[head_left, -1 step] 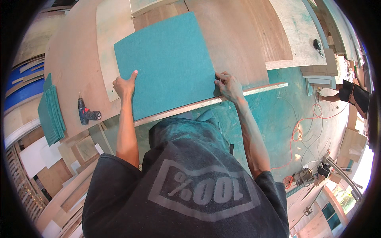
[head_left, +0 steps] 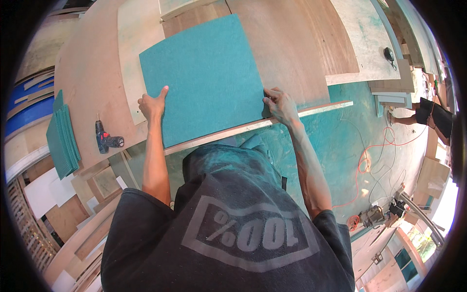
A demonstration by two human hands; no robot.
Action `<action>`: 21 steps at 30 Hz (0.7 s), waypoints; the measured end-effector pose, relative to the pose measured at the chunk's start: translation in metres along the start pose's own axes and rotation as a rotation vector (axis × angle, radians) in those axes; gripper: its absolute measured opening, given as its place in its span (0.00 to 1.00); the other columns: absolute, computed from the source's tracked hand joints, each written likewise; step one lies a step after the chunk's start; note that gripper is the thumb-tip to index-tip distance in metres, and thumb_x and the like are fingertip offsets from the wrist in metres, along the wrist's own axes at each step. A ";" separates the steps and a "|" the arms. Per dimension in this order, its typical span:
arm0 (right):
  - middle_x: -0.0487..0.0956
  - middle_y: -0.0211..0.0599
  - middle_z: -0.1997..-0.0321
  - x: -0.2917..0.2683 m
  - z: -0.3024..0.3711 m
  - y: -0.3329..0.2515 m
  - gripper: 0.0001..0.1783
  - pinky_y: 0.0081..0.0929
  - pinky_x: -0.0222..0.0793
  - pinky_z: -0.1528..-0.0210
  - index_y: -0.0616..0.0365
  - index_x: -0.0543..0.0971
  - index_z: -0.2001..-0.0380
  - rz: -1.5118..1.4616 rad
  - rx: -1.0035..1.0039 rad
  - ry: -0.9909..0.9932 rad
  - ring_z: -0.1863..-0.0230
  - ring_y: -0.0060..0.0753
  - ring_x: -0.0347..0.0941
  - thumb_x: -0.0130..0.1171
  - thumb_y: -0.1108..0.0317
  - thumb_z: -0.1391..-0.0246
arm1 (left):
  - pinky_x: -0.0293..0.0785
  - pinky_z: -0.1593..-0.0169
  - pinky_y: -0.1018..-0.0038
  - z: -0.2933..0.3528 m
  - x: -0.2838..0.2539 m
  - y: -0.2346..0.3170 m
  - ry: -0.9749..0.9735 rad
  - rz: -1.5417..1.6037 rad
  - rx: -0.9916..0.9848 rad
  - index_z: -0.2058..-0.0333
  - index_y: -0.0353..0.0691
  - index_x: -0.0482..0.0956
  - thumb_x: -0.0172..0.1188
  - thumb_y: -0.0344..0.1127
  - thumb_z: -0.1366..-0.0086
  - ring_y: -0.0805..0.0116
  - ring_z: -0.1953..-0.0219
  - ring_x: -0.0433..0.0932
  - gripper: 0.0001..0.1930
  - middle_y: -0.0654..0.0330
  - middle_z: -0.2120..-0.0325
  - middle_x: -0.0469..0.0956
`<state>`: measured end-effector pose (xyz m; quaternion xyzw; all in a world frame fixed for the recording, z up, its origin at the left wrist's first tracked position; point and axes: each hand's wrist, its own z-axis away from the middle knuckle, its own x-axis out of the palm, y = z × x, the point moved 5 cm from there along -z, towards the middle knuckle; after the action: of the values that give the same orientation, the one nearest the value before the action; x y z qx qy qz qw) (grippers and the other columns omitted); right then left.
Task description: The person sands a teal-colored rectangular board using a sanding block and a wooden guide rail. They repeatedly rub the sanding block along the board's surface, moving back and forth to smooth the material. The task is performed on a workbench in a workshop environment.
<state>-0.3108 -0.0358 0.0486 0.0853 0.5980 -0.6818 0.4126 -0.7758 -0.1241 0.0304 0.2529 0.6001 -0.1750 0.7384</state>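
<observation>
A square teal panel [head_left: 204,82] lies flat before me, its near edge along a pale wooden strip at the table's front. My left hand [head_left: 153,104] grips the panel's left edge, thumb stretched on the top face and fingers curled outside the edge. At the opposite side my right hand [head_left: 280,106] holds the right edge near the close corner. Its fingers are bent, and the fingertips are partly hidden. Below the panel lie thin brown plywood sheets [head_left: 292,63].
A cordless drill [head_left: 108,138] lies on the table to the left, beside a stack of teal sheets [head_left: 64,141]. A small black object [head_left: 388,54] sits far right. An orange cable [head_left: 361,163] trails over the teal-stained floor. Another person's leg [head_left: 404,119] shows at right.
</observation>
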 end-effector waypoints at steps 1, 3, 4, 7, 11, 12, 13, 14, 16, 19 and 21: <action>0.83 0.42 0.53 0.000 -0.001 0.001 0.17 0.47 0.75 0.51 0.51 0.84 0.45 -0.002 -0.007 0.013 0.55 0.53 0.81 0.60 0.67 0.36 | 0.76 0.42 0.46 0.000 0.001 0.001 -0.014 -0.006 -0.008 0.50 0.19 0.78 0.73 0.75 0.51 0.35 0.45 0.77 0.54 0.33 0.50 0.76; 0.82 0.42 0.54 -0.001 -0.003 0.005 0.17 0.45 0.75 0.52 0.52 0.84 0.45 -0.031 -0.008 0.039 0.55 0.53 0.81 0.60 0.68 0.36 | 0.76 0.41 0.46 -0.001 0.000 0.004 -0.014 0.018 0.003 0.50 0.19 0.78 0.73 0.75 0.51 0.35 0.45 0.77 0.55 0.32 0.49 0.75; 0.82 0.42 0.54 -0.001 -0.004 0.005 0.18 0.45 0.75 0.52 0.52 0.84 0.45 -0.059 -0.006 0.050 0.56 0.53 0.81 0.60 0.69 0.36 | 0.76 0.41 0.47 -0.001 -0.001 0.004 -0.011 0.030 0.008 0.49 0.19 0.78 0.73 0.75 0.51 0.35 0.45 0.77 0.55 0.32 0.49 0.75; 0.82 0.43 0.55 -0.005 -0.004 0.005 0.19 0.42 0.75 0.53 0.53 0.84 0.44 -0.072 -0.004 0.034 0.57 0.51 0.81 0.61 0.71 0.37 | 0.76 0.40 0.47 0.002 0.000 0.004 -0.003 0.046 0.017 0.49 0.20 0.78 0.73 0.75 0.51 0.35 0.44 0.78 0.54 0.32 0.47 0.75; 0.82 0.44 0.57 -0.009 -0.003 0.005 0.19 0.41 0.76 0.53 0.53 0.84 0.44 -0.060 -0.002 0.021 0.59 0.48 0.82 0.63 0.71 0.38 | 0.76 0.40 0.48 0.005 0.001 0.005 0.025 0.039 0.022 0.47 0.21 0.78 0.74 0.73 0.51 0.36 0.44 0.78 0.53 0.33 0.47 0.75; 0.82 0.44 0.57 -0.009 -0.004 0.006 0.19 0.41 0.76 0.53 0.53 0.84 0.44 -0.073 0.000 0.016 0.59 0.48 0.82 0.63 0.71 0.39 | 0.76 0.40 0.49 0.005 0.001 0.005 0.027 0.038 0.023 0.47 0.21 0.78 0.75 0.72 0.51 0.36 0.44 0.78 0.53 0.34 0.47 0.76; 0.83 0.43 0.57 -0.009 -0.004 0.008 0.19 0.40 0.76 0.53 0.53 0.84 0.44 -0.085 0.001 0.013 0.59 0.47 0.82 0.63 0.71 0.39 | 0.76 0.40 0.49 0.005 0.000 0.007 0.029 0.039 0.026 0.46 0.22 0.78 0.75 0.71 0.51 0.37 0.43 0.78 0.52 0.34 0.47 0.76; 0.83 0.43 0.57 -0.010 -0.004 0.009 0.19 0.40 0.76 0.54 0.52 0.84 0.44 -0.097 0.003 0.011 0.60 0.47 0.82 0.63 0.71 0.39 | 0.76 0.40 0.50 0.006 -0.001 0.007 0.013 0.051 0.028 0.46 0.22 0.78 0.76 0.71 0.51 0.37 0.43 0.78 0.52 0.34 0.47 0.76; 0.83 0.42 0.57 -0.011 -0.004 0.010 0.20 0.40 0.76 0.54 0.51 0.84 0.44 -0.109 0.012 -0.005 0.60 0.46 0.83 0.63 0.71 0.39 | 0.76 0.39 0.51 0.006 -0.002 0.006 -0.019 0.073 0.031 0.45 0.21 0.78 0.77 0.69 0.51 0.38 0.43 0.78 0.52 0.35 0.48 0.77; 0.84 0.41 0.56 -0.010 -0.005 0.012 0.20 0.38 0.76 0.54 0.49 0.84 0.43 -0.150 0.020 -0.001 0.60 0.45 0.83 0.64 0.72 0.39 | 0.76 0.40 0.52 -0.002 0.004 -0.005 -0.018 0.118 0.028 0.46 0.22 0.79 0.77 0.68 0.51 0.40 0.44 0.79 0.51 0.37 0.48 0.78; 0.84 0.40 0.55 -0.009 -0.005 0.016 0.21 0.38 0.76 0.54 0.49 0.84 0.43 -0.158 0.024 0.003 0.60 0.44 0.83 0.64 0.72 0.40 | 0.75 0.40 0.52 -0.004 0.006 -0.004 -0.050 0.113 0.016 0.46 0.23 0.79 0.77 0.68 0.51 0.40 0.44 0.79 0.51 0.38 0.48 0.78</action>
<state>-0.2963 -0.0261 0.0411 0.0434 0.5954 -0.7192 0.3556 -0.7799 -0.1246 0.0237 0.2879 0.5650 -0.1443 0.7596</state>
